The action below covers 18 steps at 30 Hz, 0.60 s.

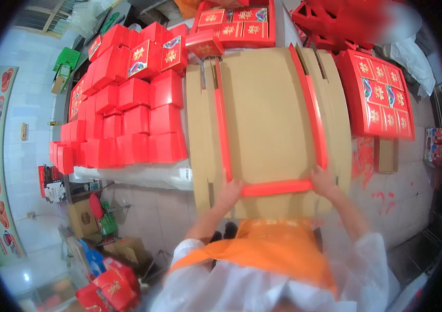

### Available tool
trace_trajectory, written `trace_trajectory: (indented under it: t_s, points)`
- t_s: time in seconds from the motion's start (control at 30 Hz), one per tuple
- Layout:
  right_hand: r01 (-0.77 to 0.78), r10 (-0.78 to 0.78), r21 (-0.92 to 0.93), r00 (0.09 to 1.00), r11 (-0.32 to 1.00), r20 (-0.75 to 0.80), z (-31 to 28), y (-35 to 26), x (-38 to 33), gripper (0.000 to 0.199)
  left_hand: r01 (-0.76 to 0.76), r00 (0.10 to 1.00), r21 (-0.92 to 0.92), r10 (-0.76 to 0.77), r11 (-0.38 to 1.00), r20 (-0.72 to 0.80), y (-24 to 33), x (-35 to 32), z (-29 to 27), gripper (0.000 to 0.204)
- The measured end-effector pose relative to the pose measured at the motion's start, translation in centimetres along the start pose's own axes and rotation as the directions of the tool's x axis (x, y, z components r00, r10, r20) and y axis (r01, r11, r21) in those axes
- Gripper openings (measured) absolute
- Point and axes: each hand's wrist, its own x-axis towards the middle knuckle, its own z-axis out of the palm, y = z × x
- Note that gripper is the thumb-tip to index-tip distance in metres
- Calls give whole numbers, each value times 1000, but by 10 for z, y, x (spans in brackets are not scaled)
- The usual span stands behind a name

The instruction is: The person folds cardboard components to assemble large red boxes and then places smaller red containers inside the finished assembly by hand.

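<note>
Red-rimmed cardboard tray (pixel 267 119) lying at frame centre on flat brown cardboard sheets (pixel 200 135), its near red edge being gripped at both corners. Left hand (pixel 229 191) closing on the lower-left corner, right hand (pixel 323 180) pinching the lower-right corner. Stacked plain red boxes (pixel 127 119) filling the upper left; printed red gift boxes (pixel 382 96) lying at the upper right; orange apron (pixel 273 247) showing at the bottom centre

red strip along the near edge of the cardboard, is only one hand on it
No, the left hand presses one end of the red strip and the right hand the other, on the cardboard sheet.
</note>
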Motion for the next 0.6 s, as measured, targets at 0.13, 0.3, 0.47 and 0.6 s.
trace_trajectory:
  t_s: [0.13,0.3,0.47,0.6]
  points:
    - [-8,7,20,999,1000,52,-5,-2,0,29,26,997,-122,-17,992,75,-3,0,-10,30]
    - [-2,2,43,1000,999,6,22,-1,9,38,3,979,-66,11,998,202,-6,11,-32,36]
    - [59,-103,294,985,954,139,3,-14,-34,49,-50,982,-229,90,972,168,8,-35,-14,39]
    - [78,-367,720,895,690,254,-17,-4,-72,52,-221,958,-559,284,799,28,16,-86,-14,51]
